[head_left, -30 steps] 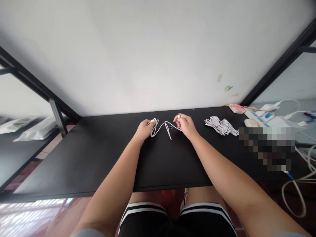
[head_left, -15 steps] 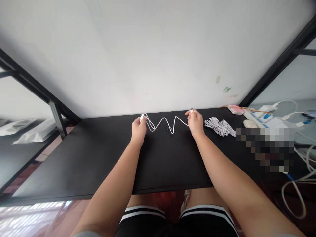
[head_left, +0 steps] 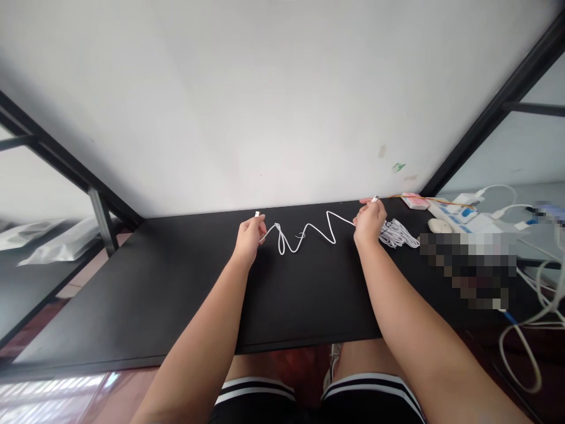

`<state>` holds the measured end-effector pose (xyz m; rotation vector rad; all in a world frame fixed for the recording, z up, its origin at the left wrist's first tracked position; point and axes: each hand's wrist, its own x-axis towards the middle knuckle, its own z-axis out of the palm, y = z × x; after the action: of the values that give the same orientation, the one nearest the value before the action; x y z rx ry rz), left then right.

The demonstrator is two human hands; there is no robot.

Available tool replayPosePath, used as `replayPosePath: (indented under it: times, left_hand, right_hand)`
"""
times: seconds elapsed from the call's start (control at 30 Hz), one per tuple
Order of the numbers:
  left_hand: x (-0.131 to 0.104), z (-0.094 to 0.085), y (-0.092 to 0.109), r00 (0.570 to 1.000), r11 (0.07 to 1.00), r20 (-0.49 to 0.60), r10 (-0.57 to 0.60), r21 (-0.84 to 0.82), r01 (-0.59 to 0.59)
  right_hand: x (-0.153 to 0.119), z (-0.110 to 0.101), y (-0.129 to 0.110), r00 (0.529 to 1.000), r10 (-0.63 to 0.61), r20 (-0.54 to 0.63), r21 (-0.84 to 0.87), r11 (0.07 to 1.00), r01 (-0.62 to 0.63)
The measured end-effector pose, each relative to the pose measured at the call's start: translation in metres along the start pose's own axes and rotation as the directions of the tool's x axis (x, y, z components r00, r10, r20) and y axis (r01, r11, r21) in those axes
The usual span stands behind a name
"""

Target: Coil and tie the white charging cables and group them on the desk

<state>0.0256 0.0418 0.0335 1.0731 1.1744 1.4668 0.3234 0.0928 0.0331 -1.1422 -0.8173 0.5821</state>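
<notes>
A white charging cable [head_left: 331,228] runs in zigzag bends between my two hands over the black table. My left hand [head_left: 250,237] pinches one end, and a white plug stands up past the fingertips. The other end is in my right hand [head_left: 369,222], its plug with a metal tip poking out above the thumb. Near my left hand the cable makes a narrow loop. A small thin twist tie [head_left: 301,235] lies on the table behind the cable's middle. Partly behind my right hand rests a bundle of white cable [head_left: 399,234].
To the right are a white mouse [head_left: 439,226], a power strip [head_left: 459,217] with chargers plugged in, and a pink and white box [head_left: 415,201]. A pixelated patch covers part of that side. A white wall stands behind the table [head_left: 132,294]; plastic bags [head_left: 57,242] lie at left.
My right hand has moved right, towards the cable bundle, drawing the cable wider. The loops by my left hand have come down and opened out. The view has shifted slightly.
</notes>
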Motion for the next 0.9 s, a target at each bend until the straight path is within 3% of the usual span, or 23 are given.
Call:
replayPosePath:
  times: [0.1,0.23,0.3,0.4,0.47,0.53,0.63,0.9]
  left_hand:
    - [0.0,0.001,0.003,0.998,0.995,-0.051,0.03,-0.09,-0.034]
    - [0.0,0.002,0.008,0.995,0.992,-0.074,-0.06,-0.115,0.051]
    - [0.0,0.003,0.008,0.995,0.989,-0.034,-0.099,-0.117,0.094]
    - [0.0,0.004,0.002,0.998,0.998,-0.014,-0.057,-0.026,0.056]
    - [0.0,0.005,-0.004,1.0,0.996,0.01,-0.013,0.085,0.012]
    - [0.0,0.006,-0.009,0.998,0.987,0.059,0.016,0.16,-0.025]
    - [-0.001,0.006,-0.014,0.99,0.981,0.134,0.032,0.183,-0.057]
    - [-0.006,0.009,-0.013,0.96,0.987,0.281,0.006,0.155,-0.051]
  right_hand:
    - [-0.007,0.006,-0.001,0.996,0.091,0.006,0.102,0.991,-0.091]
    - [-0.02,0.014,-0.001,0.968,0.082,0.238,0.06,0.993,-0.099]
    - [-0.028,0.018,-0.001,0.918,0.069,0.39,-0.009,0.997,-0.071]
    - [-0.04,0.024,-0.001,0.8,0.094,0.593,-0.114,0.993,-0.033]
    - [-0.046,0.026,0.0,0.737,0.122,0.665,-0.162,0.987,-0.017]
    - [-0.048,0.027,0.001,0.705,0.139,0.695,-0.19,0.982,-0.006]
    - [-0.049,0.027,0.001,0.697,0.142,0.702,-0.21,0.978,0.012]
    - [-0.05,0.026,-0.003,0.73,0.095,0.677,-0.203,0.977,0.062]
